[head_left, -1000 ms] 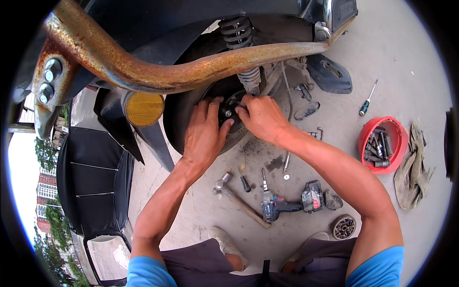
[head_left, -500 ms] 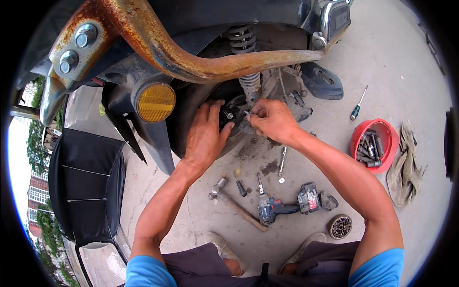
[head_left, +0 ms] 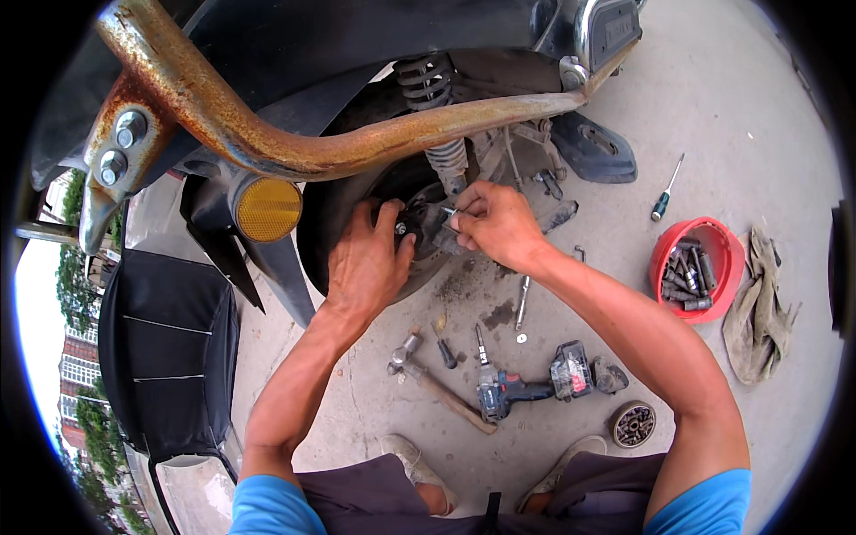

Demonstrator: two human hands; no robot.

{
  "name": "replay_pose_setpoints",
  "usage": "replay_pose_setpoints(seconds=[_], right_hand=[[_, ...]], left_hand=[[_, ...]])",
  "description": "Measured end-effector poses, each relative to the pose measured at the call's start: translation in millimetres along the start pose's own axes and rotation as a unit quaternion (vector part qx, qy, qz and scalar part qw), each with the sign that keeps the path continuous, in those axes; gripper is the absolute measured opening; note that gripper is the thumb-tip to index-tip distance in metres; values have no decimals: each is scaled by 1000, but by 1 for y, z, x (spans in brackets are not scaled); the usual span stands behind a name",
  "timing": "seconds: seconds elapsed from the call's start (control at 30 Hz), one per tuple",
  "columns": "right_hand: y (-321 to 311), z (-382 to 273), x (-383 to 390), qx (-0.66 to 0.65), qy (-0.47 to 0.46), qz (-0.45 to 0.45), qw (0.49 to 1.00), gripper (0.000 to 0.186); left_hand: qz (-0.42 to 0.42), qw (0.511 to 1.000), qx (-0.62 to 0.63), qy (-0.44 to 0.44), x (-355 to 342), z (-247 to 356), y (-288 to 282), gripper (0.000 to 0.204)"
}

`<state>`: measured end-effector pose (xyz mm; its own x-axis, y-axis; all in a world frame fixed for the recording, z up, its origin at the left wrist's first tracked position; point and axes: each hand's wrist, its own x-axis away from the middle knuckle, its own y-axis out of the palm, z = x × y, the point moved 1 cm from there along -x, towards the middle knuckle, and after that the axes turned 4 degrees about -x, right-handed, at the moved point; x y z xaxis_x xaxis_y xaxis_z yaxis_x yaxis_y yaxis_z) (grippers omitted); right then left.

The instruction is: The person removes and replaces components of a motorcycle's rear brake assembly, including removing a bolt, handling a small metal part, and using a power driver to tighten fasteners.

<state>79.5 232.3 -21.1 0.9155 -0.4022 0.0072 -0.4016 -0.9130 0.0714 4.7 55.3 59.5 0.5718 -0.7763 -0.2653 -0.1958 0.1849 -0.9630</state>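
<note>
My left hand is at the wheel, its fingers and thumb bent round a small dark part with a shiny bolt head near the hub. A little to the right, my right hand pinches a small silvery metal piece between thumb and fingers. Its far end points toward the dark part, and my fingertips hide the rest. Behind both hands stands a shock absorber with a coil spring. A rusty bent tube crosses above the wheel.
On the concrete lie a hammer, a cordless drill, a short dark-handled tool, a metal socket bar and a screwdriver. A red bowl of sockets, a cloth glove and a round tin of small parts stand right.
The vehicle's parts now appear slightly further left and higher in most of the picture. My left hand has closed in around the dark part; my right hand still pinches the small metal piece.
</note>
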Motion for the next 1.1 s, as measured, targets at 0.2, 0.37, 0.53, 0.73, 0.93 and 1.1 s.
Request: replay_pose_setpoints(seconds=[0.2,0.37,0.53,0.73,0.93,1.1], right_hand=[[-4,7,-5,-66,21,4,998,12],[-4,5,-5,-73,33,2,997,13],[-5,10,-8,-59,6,19,998,14],[-10,11,-9,-49,-18,16,998,17],[-14,13,-10,-47,21,2,999,19],[-14,9,-9,-47,41,-28,998,13]], left_hand=[[6,1000,-21,-3,8,-2,-6,39],[40,999,-1,-5,12,2,-13,37],[46,998,-1,46,14,-5,-12,34],[28,999,-4,35,21,-8,-18,34],[13,1000,3,13,21,-9,-19,35],[-4,999,-20,25,23,-7,-23,39]])
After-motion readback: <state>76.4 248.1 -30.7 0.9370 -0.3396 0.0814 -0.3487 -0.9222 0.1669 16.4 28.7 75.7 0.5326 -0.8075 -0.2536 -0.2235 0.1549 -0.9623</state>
